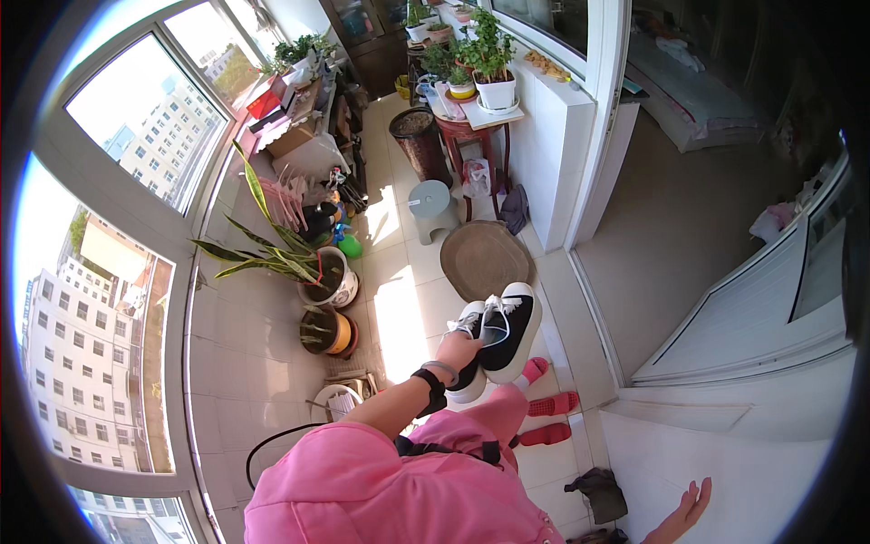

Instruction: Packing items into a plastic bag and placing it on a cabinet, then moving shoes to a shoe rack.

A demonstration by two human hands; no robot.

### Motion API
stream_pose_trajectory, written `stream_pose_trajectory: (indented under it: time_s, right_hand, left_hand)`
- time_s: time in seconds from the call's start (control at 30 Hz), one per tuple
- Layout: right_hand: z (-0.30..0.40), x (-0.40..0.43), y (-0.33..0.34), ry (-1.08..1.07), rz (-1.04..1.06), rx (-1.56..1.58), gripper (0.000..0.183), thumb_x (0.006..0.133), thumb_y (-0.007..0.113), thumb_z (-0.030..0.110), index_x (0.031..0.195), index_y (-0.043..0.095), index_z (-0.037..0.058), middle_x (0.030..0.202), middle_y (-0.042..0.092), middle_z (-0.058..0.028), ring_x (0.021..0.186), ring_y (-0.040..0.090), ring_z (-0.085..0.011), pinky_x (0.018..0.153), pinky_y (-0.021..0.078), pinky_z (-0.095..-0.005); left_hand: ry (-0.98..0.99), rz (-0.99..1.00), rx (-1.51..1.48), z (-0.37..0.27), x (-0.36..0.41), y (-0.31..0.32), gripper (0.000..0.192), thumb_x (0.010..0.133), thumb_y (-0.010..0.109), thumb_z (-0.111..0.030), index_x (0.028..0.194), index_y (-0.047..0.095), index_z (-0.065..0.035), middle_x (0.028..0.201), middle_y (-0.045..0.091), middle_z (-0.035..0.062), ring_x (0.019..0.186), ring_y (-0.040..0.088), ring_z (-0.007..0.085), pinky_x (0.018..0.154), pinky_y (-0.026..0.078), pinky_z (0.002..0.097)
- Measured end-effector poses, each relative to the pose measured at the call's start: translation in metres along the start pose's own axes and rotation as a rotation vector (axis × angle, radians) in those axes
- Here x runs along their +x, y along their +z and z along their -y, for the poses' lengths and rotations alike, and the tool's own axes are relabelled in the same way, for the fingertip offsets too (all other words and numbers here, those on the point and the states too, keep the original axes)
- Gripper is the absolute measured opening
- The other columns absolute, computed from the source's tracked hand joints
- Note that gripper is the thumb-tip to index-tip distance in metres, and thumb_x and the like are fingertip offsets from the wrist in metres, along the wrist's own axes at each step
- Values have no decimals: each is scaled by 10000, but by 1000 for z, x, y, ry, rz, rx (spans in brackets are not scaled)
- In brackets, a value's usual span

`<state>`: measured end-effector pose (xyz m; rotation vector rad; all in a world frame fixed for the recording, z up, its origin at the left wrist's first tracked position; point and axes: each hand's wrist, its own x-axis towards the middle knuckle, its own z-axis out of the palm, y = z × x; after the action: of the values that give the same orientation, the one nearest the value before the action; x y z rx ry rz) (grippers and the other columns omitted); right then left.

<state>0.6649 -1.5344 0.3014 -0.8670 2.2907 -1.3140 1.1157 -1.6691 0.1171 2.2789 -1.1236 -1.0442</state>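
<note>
My left hand (457, 352) grips a pair of black canvas sneakers (520, 326) with white soles, toe caps and laces. It pinches them near their openings and holds them in front of my pink clothing. The two shoes sit side by side, and my fingers partly hide the left one. Out at the lower right, my right hand (690, 506) is empty, its fingers extended near the white panel. Below the sneakers, red slippers (554, 404) are on the tiled floor by my legs.
A brown oval mat (486, 260) lies ahead, with a grey plastic stool (433, 207) beyond it. Potted plants (329, 277) line the window side. A red wooden stand (469, 132) holds more pots. On the right is a doorway with a floor track (598, 319). Dark cloth (601, 495) lies low right.
</note>
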Motion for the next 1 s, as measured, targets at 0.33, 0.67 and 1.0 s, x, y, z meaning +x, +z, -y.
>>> stream_pose_trajectory:
  time_s: [0.33,0.67,1.0]
  right_hand:
    - [27,-15,30,96,-152,-5,479,899,528,140,1337,434,-30,1209,552,-234,1048,570,-305,879,468,-376]
    - [79,-15,89,173,-199,-72,525,920,547,181,1397,373,49,1155,576,-223,1030,569,-292,881,462,-379]
    - [108,-3,126,132,-121,-271,434,929,544,153,1332,464,14,1197,564,-229,1037,568,-289,893,458,-353]
  left_hand:
    - [-50,92,27,-30,69,-2,337,734,631,-295,833,681,23,866,669,207,834,643,336,753,489,396]
    - [11,180,23,-57,141,-6,340,738,625,-303,818,680,23,816,662,202,787,639,323,736,482,394]
    - [8,221,64,-58,163,-16,344,743,614,-310,823,690,15,846,663,213,815,634,338,763,484,401]
